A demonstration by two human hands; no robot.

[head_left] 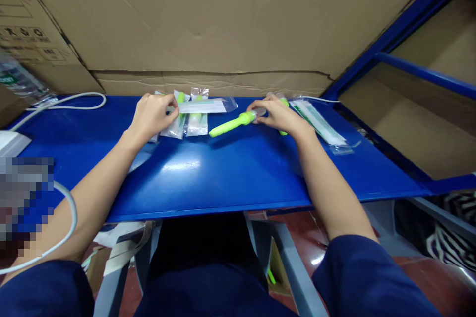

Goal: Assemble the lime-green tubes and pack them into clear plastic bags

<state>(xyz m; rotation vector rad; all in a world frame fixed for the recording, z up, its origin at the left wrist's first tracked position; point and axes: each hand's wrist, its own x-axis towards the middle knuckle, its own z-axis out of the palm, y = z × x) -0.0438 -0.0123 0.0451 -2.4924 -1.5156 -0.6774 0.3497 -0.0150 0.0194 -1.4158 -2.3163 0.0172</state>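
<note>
My left hand (151, 115) is closed, thumb and fingers pinching one end of a flat clear plastic bag (204, 106) with a white and green insert. Beneath that bag lie several clear packets (197, 126) with yellow-green pieces inside. My right hand (280, 113) grips the clear end of a yellow-green stick-shaped tool (228, 127), whose narrow tip points left, just above the table. What the tool is, I cannot tell. Another yellow-green piece (284, 102) shows partly behind my right hand. To its right lie flat bags (322, 121) with white and green inserts.
A blue table (219, 178) backs onto a cardboard wall (208, 20). On the left are a plastic bottle (24, 79), white cables (84, 94) and a white device (13, 143). A blue metal frame (420, 77) rises at the right.
</note>
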